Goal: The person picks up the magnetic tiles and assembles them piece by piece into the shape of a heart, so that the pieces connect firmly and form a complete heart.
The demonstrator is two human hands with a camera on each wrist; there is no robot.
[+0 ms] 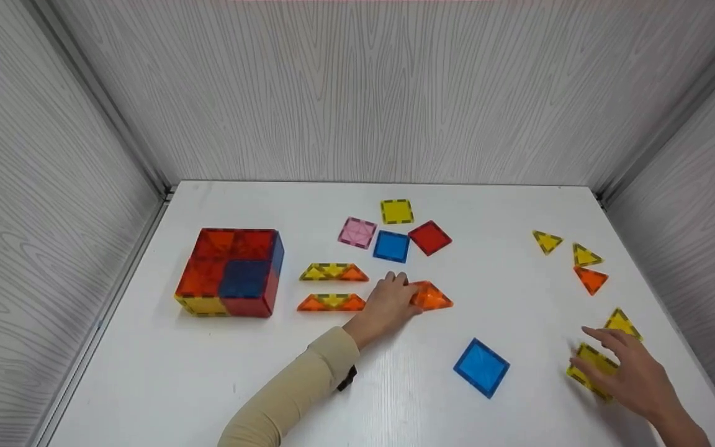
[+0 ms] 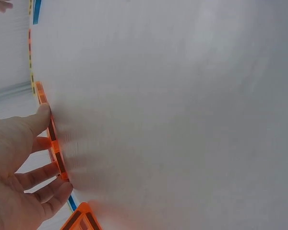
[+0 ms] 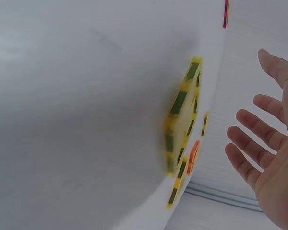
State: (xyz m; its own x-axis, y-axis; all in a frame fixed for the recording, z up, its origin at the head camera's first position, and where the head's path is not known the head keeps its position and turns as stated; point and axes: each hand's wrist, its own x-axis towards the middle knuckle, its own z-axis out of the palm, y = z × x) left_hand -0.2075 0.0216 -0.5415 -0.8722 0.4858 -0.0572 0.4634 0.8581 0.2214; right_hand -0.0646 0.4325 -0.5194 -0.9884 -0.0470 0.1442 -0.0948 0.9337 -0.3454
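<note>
My left hand (image 1: 385, 304) pinches the left side of an orange folded piece of magnetic tiles (image 1: 434, 297) between index finger and thumb. In the left wrist view, that orange piece (image 2: 53, 136) appears edge-on along the fingers. My right hand (image 1: 634, 379) hovers, fingers spread and holding nothing, over a yellow square tile (image 1: 598, 360). The right wrist view has this hand (image 3: 273, 148) apart from the yellow square (image 3: 180, 112). A yellow triangle tile (image 1: 623, 323) lies just beyond its fingers.
A red, blue and yellow tile box (image 1: 227, 267) stands left. Two yellow-orange triangle strips (image 1: 332, 272) lie beside it. Behind are pink (image 1: 357, 232), yellow (image 1: 397, 212), blue (image 1: 391, 246) and red (image 1: 430, 238) squares. A larger blue square (image 1: 482, 367) lies between my hands; several triangles (image 1: 587, 255) lie right.
</note>
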